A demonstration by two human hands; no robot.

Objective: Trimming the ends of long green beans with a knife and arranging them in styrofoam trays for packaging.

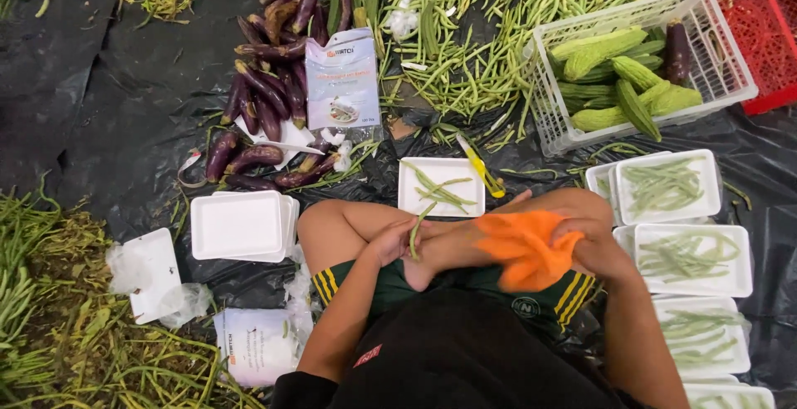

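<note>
Black plastic sheeting (pixel 124 85) covered the ground; the left hand (pixel 390 241) pinched a long green bean (pixel 415 230). The right hand (pixel 585 243) gripped a crumpled orange cloth (pixel 523 247), fingers closed.

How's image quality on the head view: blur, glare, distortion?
Head view: lighting even, shadows soft. The orange cloth in the right hand is smeared by motion blur; the left hand with its green bean is sharper. Mild sheen on the black plastic sheet. Wide-angle bowing shows at the white basket and frame edges. Foam trays are bright, near clipping.
</note>
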